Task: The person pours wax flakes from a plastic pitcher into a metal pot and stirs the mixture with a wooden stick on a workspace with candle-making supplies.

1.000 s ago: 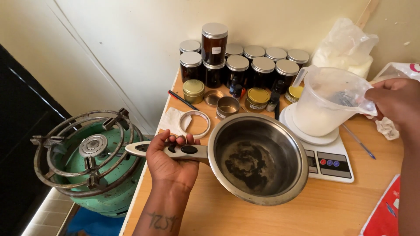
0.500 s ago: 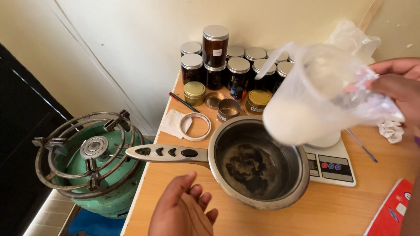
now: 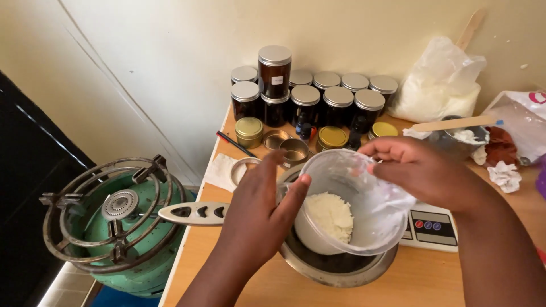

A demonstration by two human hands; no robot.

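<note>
A clear plastic jug (image 3: 364, 227) with white flakes (image 3: 331, 215) in it is tipped over a steel saucepan (image 3: 341, 270) on the wooden table (image 3: 432, 278). My right hand (image 3: 424, 170) grips the jug's rim from the right. My left hand (image 3: 259, 213) presses flat against the jug's left side, fingers apart. The pan's long handle (image 3: 190, 212) points left, with no hand on it.
A green gas cylinder with a burner ring (image 3: 114, 219) stands left of the table. Several dark jars with silver lids (image 3: 318, 99) and small tins line the wall. A white scale (image 3: 435, 227), a bag of white flakes (image 3: 441, 85) and a bowl with a wooden stick (image 3: 463, 131) sit right.
My right hand has brought the jug off the scale and tipped it over the pan. My left hand let go of the pan's handle and now rests against the jug.
</note>
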